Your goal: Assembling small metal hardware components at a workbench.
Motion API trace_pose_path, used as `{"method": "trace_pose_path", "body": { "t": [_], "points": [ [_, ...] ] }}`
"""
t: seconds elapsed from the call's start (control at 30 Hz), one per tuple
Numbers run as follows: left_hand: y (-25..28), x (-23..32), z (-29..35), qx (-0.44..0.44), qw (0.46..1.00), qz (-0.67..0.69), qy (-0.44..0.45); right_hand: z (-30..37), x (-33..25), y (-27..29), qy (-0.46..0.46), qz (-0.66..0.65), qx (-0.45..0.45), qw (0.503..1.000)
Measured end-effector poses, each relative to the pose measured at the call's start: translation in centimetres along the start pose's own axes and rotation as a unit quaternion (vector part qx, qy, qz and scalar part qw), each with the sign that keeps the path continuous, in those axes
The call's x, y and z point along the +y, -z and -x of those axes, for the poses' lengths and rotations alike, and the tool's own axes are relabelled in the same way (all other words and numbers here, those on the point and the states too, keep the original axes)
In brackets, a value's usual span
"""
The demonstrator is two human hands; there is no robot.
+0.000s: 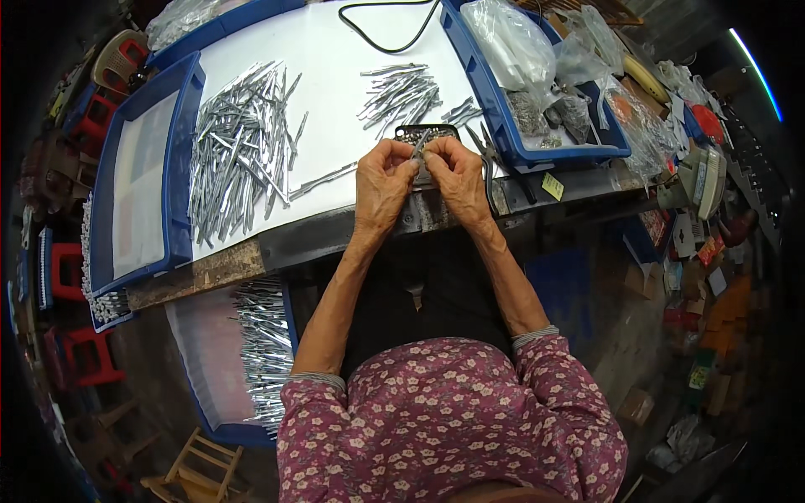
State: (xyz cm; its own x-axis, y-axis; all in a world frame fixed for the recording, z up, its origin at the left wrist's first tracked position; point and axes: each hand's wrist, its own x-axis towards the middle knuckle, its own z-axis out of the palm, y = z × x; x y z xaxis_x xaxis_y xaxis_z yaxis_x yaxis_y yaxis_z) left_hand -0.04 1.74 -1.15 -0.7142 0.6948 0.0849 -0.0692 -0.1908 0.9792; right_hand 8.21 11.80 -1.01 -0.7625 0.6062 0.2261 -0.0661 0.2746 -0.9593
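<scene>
My left hand (384, 186) and my right hand (461, 180) meet over the table's front edge. Both are closed, thumbs and fingertips pinching one slim silvery metal strip (421, 142) between them. Its lower end is hidden by the fingers. Just beyond my fingers sits a small black tray (451, 131) of tiny parts. Dark-handled pliers (490, 172) lie right of my right hand. A small pile of metal strips (402, 94) rests farther back, and a much larger pile of strips (243, 151) covers the left part of the white sheet (327, 101).
Blue bins flank the work: a white-lined bin (180, 168) at left, and a bin (558, 153) with plastic bags at right. A black cord (381, 49) loops at the back. Below the table, another bin (239, 433) holds many strips. A wooden stool (205, 465) stands lower left.
</scene>
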Motion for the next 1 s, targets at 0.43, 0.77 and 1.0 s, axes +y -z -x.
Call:
{"method": "trace_pose_path", "body": {
  "t": [0.43, 0.77, 1.0],
  "points": [
    [-0.1, -0.2, 0.2, 0.014, 1.0, 0.007, -0.006, 0.0, 0.3, -0.2, 0.005, -0.004, 0.011, 1.0],
    [0.3, 0.1, 0.2, -0.016, 0.988, 0.151, 0.042, -0.2, -0.6, -0.3, -0.063, -0.11, -0.017, 0.992],
    [0.0, -0.6, -0.1, 0.037, 0.995, -0.055, -0.071, -0.4, -0.5, -0.5, -0.091, -0.134, -0.014, 0.987]
  ]
}}
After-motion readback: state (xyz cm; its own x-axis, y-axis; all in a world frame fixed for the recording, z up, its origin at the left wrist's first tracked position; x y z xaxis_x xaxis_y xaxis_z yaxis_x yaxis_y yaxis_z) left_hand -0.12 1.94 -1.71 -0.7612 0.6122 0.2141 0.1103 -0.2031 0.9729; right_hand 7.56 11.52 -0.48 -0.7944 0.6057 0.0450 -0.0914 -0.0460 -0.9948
